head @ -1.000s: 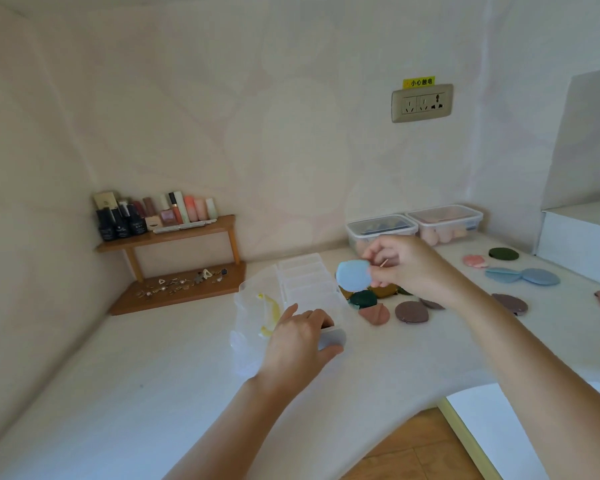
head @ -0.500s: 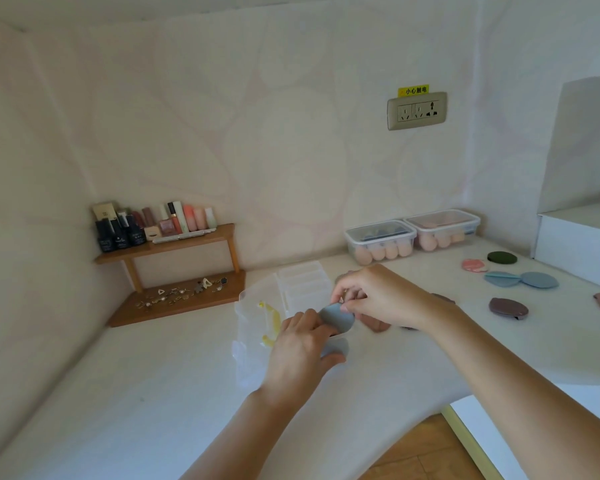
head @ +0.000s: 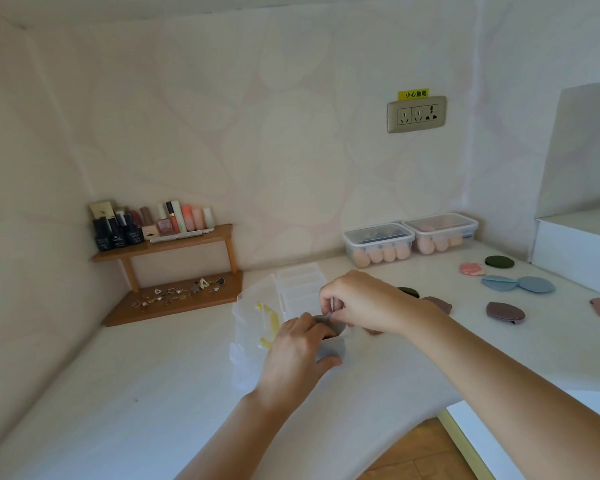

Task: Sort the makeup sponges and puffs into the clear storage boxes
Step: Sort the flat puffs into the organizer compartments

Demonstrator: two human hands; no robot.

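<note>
The left hand curls its fingers round the near end of the clear divided plastic box on the white bench. The right hand pinches a flat grey-blue puff at the box's nearest compartment.

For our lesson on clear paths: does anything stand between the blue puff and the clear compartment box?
Nothing visible does. The right hand pinches the blue puff right at the near end of the clear compartment box, which the left hand grips; the lid lies open.

lidded boxes: 2 | divided organizer: 1 | held puff: 1 | loose blue puffs: 2 | dark green puffs: 2
</note>
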